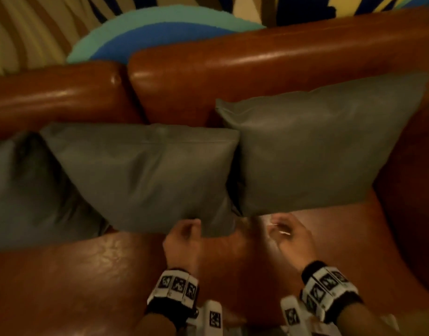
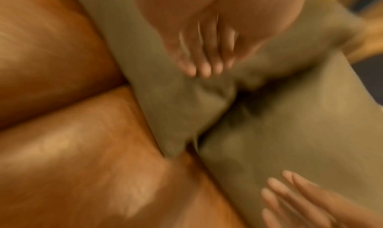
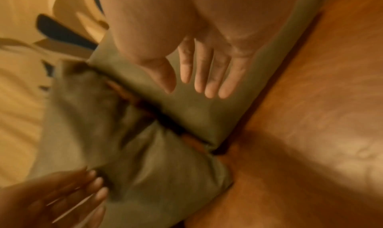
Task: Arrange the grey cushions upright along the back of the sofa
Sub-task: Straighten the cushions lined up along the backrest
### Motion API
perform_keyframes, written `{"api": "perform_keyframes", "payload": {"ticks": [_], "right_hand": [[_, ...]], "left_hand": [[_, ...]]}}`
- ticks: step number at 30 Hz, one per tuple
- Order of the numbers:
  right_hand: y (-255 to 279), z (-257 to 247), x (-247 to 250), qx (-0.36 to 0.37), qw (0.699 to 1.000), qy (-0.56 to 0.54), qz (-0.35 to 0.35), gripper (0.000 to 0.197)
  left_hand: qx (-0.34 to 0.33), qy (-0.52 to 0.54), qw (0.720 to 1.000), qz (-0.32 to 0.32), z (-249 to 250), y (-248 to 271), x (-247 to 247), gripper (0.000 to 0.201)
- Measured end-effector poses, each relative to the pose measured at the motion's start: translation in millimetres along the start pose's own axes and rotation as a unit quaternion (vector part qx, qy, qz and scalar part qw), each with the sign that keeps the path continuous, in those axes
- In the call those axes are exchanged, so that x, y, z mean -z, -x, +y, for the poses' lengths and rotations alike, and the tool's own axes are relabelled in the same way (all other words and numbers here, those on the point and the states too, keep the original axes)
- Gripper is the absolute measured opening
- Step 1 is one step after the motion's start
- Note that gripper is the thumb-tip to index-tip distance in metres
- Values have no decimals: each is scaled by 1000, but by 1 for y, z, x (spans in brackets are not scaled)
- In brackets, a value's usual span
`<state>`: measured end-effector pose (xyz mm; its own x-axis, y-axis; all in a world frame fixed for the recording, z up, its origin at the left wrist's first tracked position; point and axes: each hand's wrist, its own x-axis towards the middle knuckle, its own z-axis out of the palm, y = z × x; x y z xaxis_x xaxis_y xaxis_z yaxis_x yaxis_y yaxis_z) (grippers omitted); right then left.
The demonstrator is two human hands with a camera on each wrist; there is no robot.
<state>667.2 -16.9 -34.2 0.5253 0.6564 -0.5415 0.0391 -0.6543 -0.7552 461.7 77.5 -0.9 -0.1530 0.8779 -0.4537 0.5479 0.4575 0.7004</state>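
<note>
You have three grey cushions on the brown leather sofa, and most of the work looks done. The right cushion stands upright, leaning on the backrest. The middle cushion also stands, its edge touching the right one, though it tilts forward and its lower corner sits out on the seat near your hands. The left cushion is cut off by the frame edge and in shadow, so you cannot tell whether it stands properly or slumps.

Your left hand is at the bottom edge of the middle cushion; in the left wrist view its fingers lie fairly straight on the fabric, pressing and not gripping. Your right hand hovers just below the right cushion with fingers spread and relaxed, holding nothing.

By my reading, what is left is to push the middle cushion back flush against the backrest and check the left one.

No brand, label or readable writing shows on cushions or sofa; the wristbands carry only black-and-white marker squares.
</note>
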Motion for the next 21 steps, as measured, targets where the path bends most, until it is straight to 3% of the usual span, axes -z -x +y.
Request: {"api": "perform_keyframes", "payload": {"ticks": [3, 5, 7, 10, 13, 17, 21], "right_hand": [[5, -35, -54, -3, 998, -56, -42, 46], [-1, -65, -82, -19, 987, -155, -41, 66], [-8, -92, -106, -26, 977, -206, -50, 73], [-22, -128, -133, -13, 971, -235, -45, 65], [-38, -151, -144, 13, 960, -281, -19, 70], [-37, -147, -145, 6, 963, -269, 11, 65], [-12, -110, -157, -42, 967, -228, 108, 111]], "left_hand": [[-30, 95, 983, 157, -17, -42, 63, 57], [-19, 153, 970, 188, -26, -89, 103, 86], [11, 211, 968, 132, -26, -139, 138, 105], [49, 248, 967, 26, -19, -185, 170, 128], [36, 278, 960, 1, -18, -184, 178, 108], [22, 253, 965, -60, -35, -181, 188, 101], [15, 237, 970, -44, -51, -183, 210, 62]]}}
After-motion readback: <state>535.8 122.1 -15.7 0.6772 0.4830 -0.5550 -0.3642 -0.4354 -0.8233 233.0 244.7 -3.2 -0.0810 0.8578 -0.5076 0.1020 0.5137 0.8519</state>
